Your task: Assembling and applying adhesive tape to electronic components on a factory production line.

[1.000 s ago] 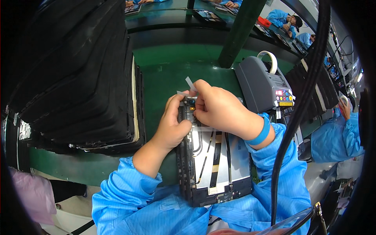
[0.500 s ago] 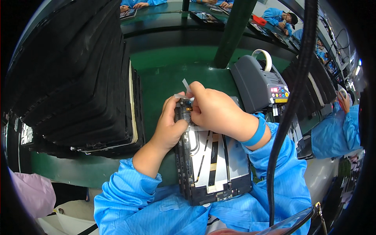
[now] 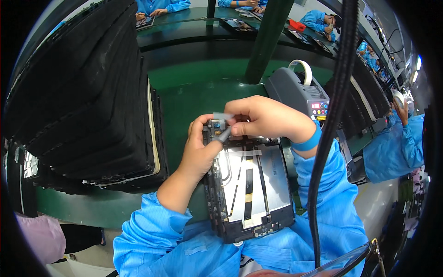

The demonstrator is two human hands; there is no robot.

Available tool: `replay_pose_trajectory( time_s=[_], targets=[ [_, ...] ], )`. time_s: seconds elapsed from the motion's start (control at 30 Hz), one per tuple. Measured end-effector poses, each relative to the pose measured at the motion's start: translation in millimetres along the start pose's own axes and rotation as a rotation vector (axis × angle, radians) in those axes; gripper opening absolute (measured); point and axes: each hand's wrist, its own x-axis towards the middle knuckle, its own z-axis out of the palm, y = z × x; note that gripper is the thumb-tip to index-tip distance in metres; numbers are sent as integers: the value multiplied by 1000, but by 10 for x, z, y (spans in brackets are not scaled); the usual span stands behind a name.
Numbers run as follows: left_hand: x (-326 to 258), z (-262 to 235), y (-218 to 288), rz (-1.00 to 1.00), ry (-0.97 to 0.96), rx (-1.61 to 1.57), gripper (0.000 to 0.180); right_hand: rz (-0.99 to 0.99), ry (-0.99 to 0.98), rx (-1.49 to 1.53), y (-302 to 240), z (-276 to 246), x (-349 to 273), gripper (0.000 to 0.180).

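Note:
A stack of opened tablets (image 3: 277, 203) leans against my body, its top one showing silver battery plates and black flex cables. My left hand (image 3: 196, 147) grips the stack's upper left corner, with its thumb on top by a small grey strip (image 3: 224, 135) and its fingers around the far edge. Over that corner my right hand (image 3: 267, 121) is closed in a pinch. A translucent piece of tape (image 3: 223, 116), blurred by motion, sticks out from its fingertips. Another pale tape strip (image 3: 244, 153) lies across the top of the battery plates.
Tall stacks of black trays (image 3: 83, 106) stand on the green table (image 3: 184, 92) at left. A grey tape dispenser (image 3: 295, 90) with a white roll is at back right, before more black trays (image 3: 364, 101). A black cable (image 3: 330, 147) hangs at right. Co-workers sit beyond.
My right hand has moved slightly right, its wrist swinging further right. The tape that pointed upward now lies flatter, and a grey strip shows by my left thumb. The view has shifted a little.

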Motion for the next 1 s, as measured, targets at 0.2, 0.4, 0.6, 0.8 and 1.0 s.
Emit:
replay_pose_trajectory(
  time_s=[0.2, 0.4, 0.6, 0.8, 1.0],
  targets=[
    [-10, 10, 7, 2, 0, -20, 58, -51, -202, -266, 61, 43, 176, 22],
    [-9, -6, -19, 17, -5, 48, 58, 9, -235, -285, 40, 16, 191, 28],
    [-29, -14, -1, -1, 1, 60, 58, 13, -221, -333, 69, 44, 238, 29],
    [-40, -1, 52, -7, 1, 60, 58, 32, -218, -342, 55, 60, 249, 25],
    [-35, -15, 39, 3, -2, 67, 58, 6, -139, -354, 94, 119, 218, 25]
  ],
)
